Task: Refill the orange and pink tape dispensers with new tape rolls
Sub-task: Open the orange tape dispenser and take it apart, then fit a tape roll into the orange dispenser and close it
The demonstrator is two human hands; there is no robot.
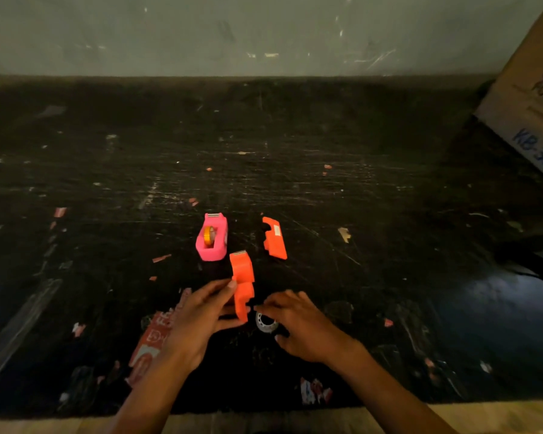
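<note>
1. Orange plastic shows in two pieces: one orange half [242, 285] held upright near the front of the table, and a second orange shell [275, 238] lying flat on the table just beyond and to the right, apart from the first.
2. One pink dispenser [212, 238] stands on the table just left of the shell, whole, blocky with rounded corners and a toothed metal strip at its far end.
3. One roll [209, 235] with a yellow core sits in the pink dispenser's open well.
4. One pale ring [265, 323], round with small notches, lies on the table under the right hand; whether it is a tape roll or a spool I cannot tell.
5. Two bare hands are in view. The left hand [198, 321] pinches the orange half, fingertip on its left edge and thumb under its lower end.
6. The right hand [298, 324] has its fingers loosely curled and slightly apart, their tips just beside the lower end of the orange half; whether they touch it cannot be told, and they grip nothing clearly.
7. One black table [326, 145], matte, heavily scratched, dotted with torn paper scraps and stuck label bits.
8. One cardboard box [533, 98] with blue print leans in at the far right.
</note>
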